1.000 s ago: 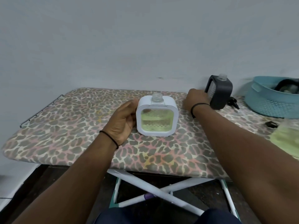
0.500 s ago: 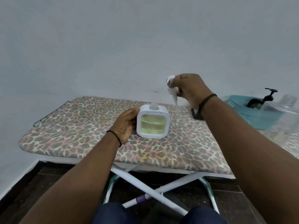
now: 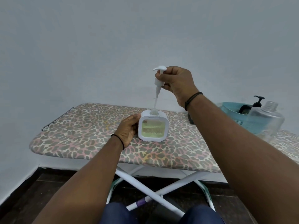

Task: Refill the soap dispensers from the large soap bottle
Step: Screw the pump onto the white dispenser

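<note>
A leopard-print board (image 3: 84, 133) is standing against a pale wall. On it, the left hand (image 3: 127, 129) is curling around the side of the white dispenser (image 3: 152, 126), which is holding green soap. The right hand (image 3: 178, 83) is pinching the pump (image 3: 159, 80) above its open neck. A clear bottle (image 3: 267, 120) is sitting beside a teal basket (image 3: 242, 120) at right.

The dispenser (image 3: 153, 126) stands on the ironing board (image 3: 84, 131), basket (image 3: 242, 117) to its right.
</note>
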